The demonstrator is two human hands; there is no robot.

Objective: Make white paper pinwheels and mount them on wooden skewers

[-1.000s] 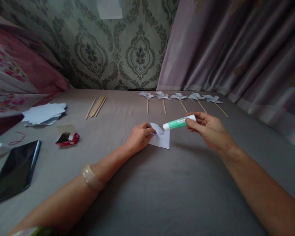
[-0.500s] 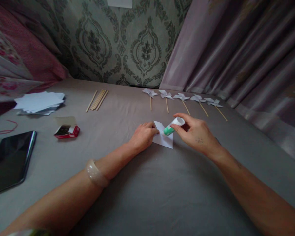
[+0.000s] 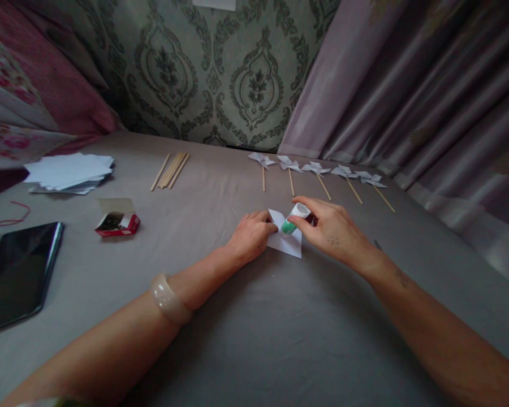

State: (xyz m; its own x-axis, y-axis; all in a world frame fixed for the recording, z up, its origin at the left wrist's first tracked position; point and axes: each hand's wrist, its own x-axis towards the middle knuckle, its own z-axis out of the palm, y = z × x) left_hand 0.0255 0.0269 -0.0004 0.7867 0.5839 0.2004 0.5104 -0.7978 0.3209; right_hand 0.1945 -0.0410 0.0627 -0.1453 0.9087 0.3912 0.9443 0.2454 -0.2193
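Observation:
A small piece of white paper point(image 3: 289, 245) lies on the grey cloth in front of me. My left hand point(image 3: 253, 233) grips its left edge, thumb and fingers closed on it. A green and white glue stick point(image 3: 294, 219) is held tilted in my right hand point(image 3: 328, 226), fingers wrapped round the tube. Its lower end is down at the middle of the paper; whether it touches is hard to make out. The paper's part under the left fingers is hidden.
Several paper pinwheels point(image 3: 316, 168) on sticks lie in a row at the back right. Loose wooden sticks point(image 3: 176, 171), a stack of white paper point(image 3: 70, 172), an open red box point(image 3: 117, 224), a black tablet point(image 3: 19, 277) and a red string point(image 3: 19, 215) are on the left.
My right hand has moved slightly left with the glue stick, which has shifted over the paper toward my left hand. The left hand keeps its grip; the whole view has shifted a little.

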